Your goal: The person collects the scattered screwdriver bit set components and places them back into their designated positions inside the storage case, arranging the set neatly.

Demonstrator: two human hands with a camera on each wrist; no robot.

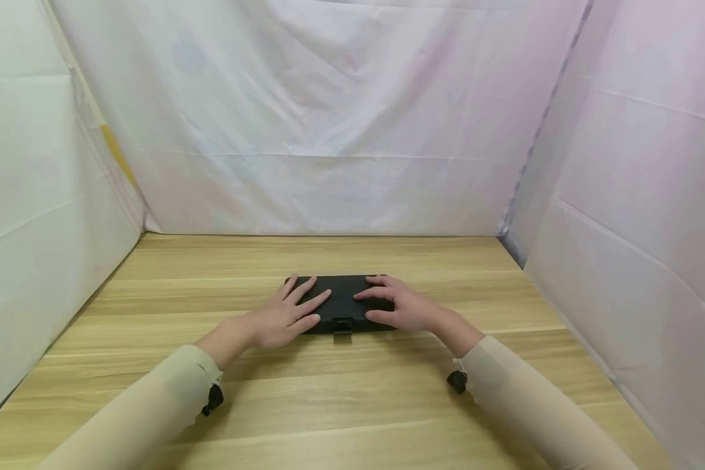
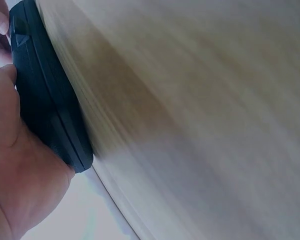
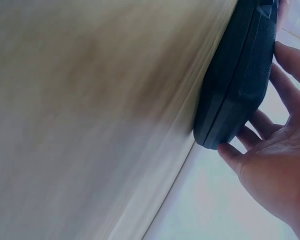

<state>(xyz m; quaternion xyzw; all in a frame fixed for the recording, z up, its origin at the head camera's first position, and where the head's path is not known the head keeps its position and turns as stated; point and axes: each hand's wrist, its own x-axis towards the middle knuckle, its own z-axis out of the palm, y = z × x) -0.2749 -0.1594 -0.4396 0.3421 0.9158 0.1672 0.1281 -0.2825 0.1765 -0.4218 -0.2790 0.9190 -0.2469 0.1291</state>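
A black hard case [image 1: 345, 297], lying flat with its lid down, is under both hands in the head view. A small latch [image 1: 342, 324] shows at the middle of its near side. My left hand [image 1: 279, 320] rests on the left part of the lid, fingers spread and straight. On the right part, my right hand [image 1: 404, 307] touches the lid with its fingertips, fingers apart and slightly bent. The left wrist view shows the seam along the side of the case [image 2: 50, 95]. In the right wrist view, fingers [image 3: 285, 95] lie along the top and end of the case [image 3: 235, 80].
The case lies on a wood-grain table [image 1: 352, 398]. White cloth [image 1: 323, 130] hangs behind the table and along both sides. A small black wrist camera [image 1: 213, 399] hangs under the left sleeve, another camera [image 1: 457, 381] under the right sleeve.
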